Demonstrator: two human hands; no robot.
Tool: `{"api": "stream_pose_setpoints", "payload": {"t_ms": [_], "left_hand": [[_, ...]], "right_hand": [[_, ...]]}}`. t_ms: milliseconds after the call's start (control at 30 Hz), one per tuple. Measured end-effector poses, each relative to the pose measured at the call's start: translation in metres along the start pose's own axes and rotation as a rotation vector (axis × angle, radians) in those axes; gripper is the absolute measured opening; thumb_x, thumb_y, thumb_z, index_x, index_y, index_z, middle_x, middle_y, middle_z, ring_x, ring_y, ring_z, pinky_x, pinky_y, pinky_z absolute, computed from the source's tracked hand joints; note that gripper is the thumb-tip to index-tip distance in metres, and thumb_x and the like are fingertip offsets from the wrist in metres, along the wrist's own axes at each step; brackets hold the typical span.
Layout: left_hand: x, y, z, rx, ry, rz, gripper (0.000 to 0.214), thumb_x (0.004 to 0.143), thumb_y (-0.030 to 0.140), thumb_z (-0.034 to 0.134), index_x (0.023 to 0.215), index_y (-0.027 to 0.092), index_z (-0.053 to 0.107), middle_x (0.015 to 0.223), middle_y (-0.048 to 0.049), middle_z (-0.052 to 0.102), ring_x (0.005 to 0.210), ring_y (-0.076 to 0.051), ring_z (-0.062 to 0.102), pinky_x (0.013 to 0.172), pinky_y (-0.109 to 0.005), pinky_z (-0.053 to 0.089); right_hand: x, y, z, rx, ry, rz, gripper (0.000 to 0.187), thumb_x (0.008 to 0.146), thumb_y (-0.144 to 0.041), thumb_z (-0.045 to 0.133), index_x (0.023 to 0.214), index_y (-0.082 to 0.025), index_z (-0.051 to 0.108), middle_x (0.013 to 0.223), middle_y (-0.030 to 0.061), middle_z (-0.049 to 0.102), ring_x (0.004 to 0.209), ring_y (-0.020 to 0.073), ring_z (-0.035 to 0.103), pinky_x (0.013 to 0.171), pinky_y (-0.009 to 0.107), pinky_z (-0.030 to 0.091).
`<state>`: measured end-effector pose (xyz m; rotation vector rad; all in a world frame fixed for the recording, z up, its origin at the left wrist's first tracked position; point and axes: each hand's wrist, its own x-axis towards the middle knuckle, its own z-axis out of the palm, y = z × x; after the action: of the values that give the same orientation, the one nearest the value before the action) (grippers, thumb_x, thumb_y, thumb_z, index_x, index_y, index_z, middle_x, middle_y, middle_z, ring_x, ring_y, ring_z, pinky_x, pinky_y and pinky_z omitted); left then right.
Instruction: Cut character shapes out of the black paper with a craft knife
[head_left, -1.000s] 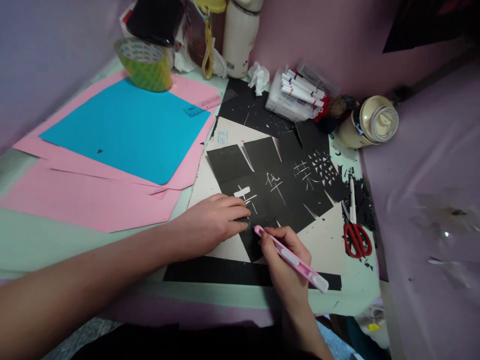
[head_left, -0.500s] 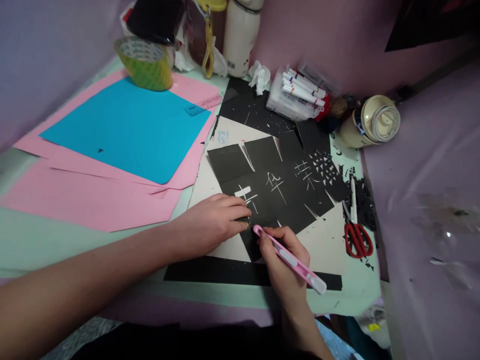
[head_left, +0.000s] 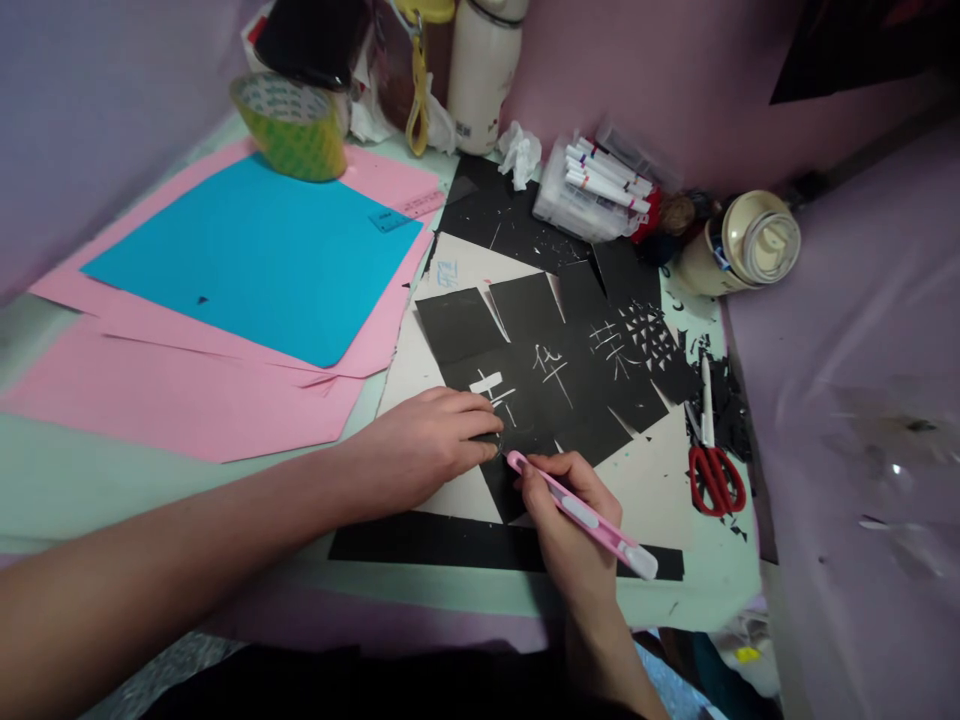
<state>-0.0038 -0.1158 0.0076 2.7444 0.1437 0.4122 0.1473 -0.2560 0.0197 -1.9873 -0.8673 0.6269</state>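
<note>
My right hand (head_left: 574, 525) is closed round a pink craft knife (head_left: 592, 520), whose tip meets a sheet of black paper (head_left: 570, 395) with cut-out characters showing pale through it. My left hand (head_left: 424, 440) lies on the black paper's near left corner, fingers curled and pressing it down right beside the knife tip. The black paper rests on a beige board (head_left: 660, 480) on the pale green table (head_left: 45, 480).
Pink sheets (head_left: 180, 400) and a blue sheet (head_left: 255, 260) lie to the left, with a green tape roll (head_left: 289, 125) behind. Red scissors (head_left: 712, 465) lie at the right, a box of markers (head_left: 596, 185) and a cream jar (head_left: 742, 245) beyond. Bottles (head_left: 480, 70) stand at the back.
Almost nothing has changed; the knife's rear end has shifted slightly while both hands stay in place on the black paper.
</note>
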Motion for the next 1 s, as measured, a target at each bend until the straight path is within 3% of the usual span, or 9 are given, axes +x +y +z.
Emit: {"api": "stream_pose_setpoints", "payload": {"t_ms": [500,767,1000], "left_hand": [[0.000,-0.001,0.002,-0.021,0.036,0.015,0.025,0.094,0.011,0.047,0.103,0.017,0.069,0.118,-0.0083,0.068,0.115,-0.027,0.057,0.089,-0.039,0.046],[-0.001,-0.001,0.002,-0.014,0.044,0.008,0.024,0.094,0.011,0.047,0.105,0.016,0.068,0.119,-0.0092,0.068,0.116,-0.026,0.057,0.089,-0.038,0.047],[-0.001,-0.002,0.001,-0.020,0.048,0.013,0.025,0.094,0.011,0.046,0.105,0.016,0.069,0.118,-0.0094,0.068,0.115,-0.026,0.058,0.089,-0.038,0.047]], "right_hand": [[0.000,0.004,0.000,0.045,-0.005,0.004,0.016,0.079,-0.032,0.069,0.074,-0.018,0.069,0.064,0.0015,0.068,0.054,0.0127,0.059,0.050,0.022,0.045],[-0.002,0.008,0.004,0.057,0.053,-0.182,0.007,0.080,-0.024,0.070,0.075,-0.019,0.068,0.067,0.0000,0.070,0.054,0.0112,0.059,0.050,0.021,0.047],[-0.004,0.014,0.003,0.017,-0.006,-0.213,0.006,0.084,-0.023,0.068,0.078,-0.021,0.068,0.072,-0.0010,0.071,0.057,0.0110,0.059,0.054,0.022,0.047]]}}
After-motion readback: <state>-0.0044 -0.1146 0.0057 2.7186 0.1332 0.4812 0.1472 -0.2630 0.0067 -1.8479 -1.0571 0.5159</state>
